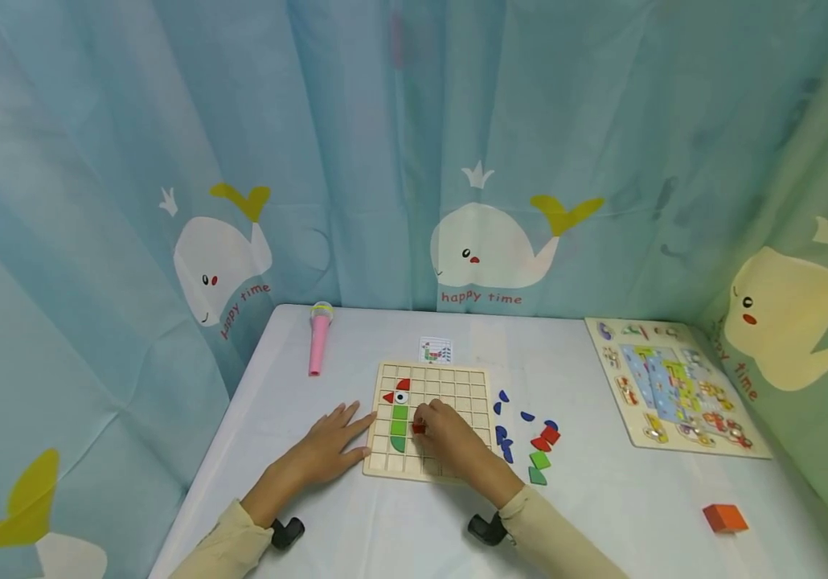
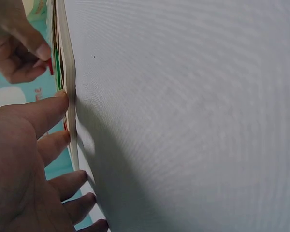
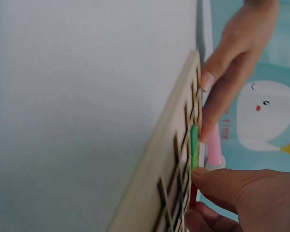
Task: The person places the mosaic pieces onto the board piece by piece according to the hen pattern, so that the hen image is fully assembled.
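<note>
A wooden grid board (image 1: 461, 384) lies on the table. Down its left side runs a column of pieces: a red rounded piece (image 1: 403, 384), a red triangle (image 1: 388, 397), an eye piece (image 1: 401, 397), green squares (image 1: 399, 413) and a dark green rounded piece (image 1: 397, 444). Over the cells just right of the green squares, my right hand (image 1: 450, 438) pinches a small red block (image 2: 50, 66) between thumb and fingers; its exact shape is mostly covered. My left hand (image 1: 327, 446) has its fingers spread, the thumb and index finger touching the board's left edge.
Loose blue pieces (image 1: 502, 434), red pieces (image 1: 546, 438) and green pieces (image 1: 540, 460) lie right of the board. A pattern card (image 1: 436, 351) sits behind it. Around are a pink toy microphone (image 1: 318, 346), a picture puzzle board (image 1: 624, 418) and an orange block (image 1: 725, 519).
</note>
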Demonstrator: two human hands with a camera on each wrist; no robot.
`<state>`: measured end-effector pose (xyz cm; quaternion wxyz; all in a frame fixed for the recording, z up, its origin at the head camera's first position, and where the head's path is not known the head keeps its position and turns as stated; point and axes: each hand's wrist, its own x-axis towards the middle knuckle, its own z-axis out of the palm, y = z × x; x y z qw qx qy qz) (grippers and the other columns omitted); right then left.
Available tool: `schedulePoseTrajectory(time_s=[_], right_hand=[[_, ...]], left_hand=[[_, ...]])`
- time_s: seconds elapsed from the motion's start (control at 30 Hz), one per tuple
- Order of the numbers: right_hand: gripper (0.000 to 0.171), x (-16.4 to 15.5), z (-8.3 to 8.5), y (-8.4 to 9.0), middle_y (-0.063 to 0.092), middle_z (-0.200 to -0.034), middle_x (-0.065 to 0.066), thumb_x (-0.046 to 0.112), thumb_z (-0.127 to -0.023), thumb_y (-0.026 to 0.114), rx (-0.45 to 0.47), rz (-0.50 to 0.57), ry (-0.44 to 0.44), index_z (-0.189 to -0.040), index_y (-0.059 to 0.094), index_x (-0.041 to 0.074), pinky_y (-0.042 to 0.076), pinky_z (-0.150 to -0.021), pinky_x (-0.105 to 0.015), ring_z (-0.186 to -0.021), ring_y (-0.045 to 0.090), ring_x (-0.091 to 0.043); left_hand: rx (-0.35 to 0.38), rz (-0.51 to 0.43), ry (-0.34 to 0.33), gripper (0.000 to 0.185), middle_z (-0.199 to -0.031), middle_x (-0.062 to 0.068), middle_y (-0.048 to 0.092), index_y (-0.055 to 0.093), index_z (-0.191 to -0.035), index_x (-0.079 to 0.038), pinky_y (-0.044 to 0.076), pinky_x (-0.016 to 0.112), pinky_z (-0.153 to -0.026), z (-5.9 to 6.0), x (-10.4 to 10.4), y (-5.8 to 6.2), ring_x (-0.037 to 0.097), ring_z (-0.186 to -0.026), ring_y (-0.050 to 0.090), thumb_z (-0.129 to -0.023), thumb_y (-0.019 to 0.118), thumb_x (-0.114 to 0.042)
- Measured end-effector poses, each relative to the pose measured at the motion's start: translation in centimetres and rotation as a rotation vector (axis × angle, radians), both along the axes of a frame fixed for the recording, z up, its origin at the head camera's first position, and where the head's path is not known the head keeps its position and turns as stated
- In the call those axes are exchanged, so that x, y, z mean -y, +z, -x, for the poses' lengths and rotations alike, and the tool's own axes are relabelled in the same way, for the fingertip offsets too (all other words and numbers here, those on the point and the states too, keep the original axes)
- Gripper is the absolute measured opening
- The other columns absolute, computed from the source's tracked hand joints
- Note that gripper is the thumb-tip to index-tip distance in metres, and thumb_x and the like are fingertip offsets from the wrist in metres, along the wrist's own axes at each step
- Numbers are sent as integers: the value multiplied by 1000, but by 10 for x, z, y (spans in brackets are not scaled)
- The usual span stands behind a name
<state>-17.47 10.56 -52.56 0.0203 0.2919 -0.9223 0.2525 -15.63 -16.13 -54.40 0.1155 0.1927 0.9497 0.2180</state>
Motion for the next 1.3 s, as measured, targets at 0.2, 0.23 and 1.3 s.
schedulePoseTrajectory(time_s=[0.2,0.23,1.3], right_hand=[[14,1,2,-5,60,-88,0,6,-92,82,-112,-55,35,-93,69,9,54,-72,-28,-80,51,-11],[13,1,2,-5,60,-89,0,6,-92,82,-115,-56,33,-93,69,9,54,-73,-29,-80,51,-12],[9,-15,6,8,65,-96,-2,9,-91,82,33,-89,-117,-97,75,9,53,-77,-40,-88,61,-19]], left_hand=[[6,6,3,61,-172,16,31,44,-163,-23,23,63,-127,1,-1,1,43,-160,23,-107,60,-42],[5,7,3,61,-172,16,31,44,-163,-23,23,63,-127,1,-1,1,43,-160,23,-107,60,-42],[4,6,6,61,-172,16,31,44,-163,-24,22,63,-127,0,-1,1,43,-160,23,-107,61,-43]])
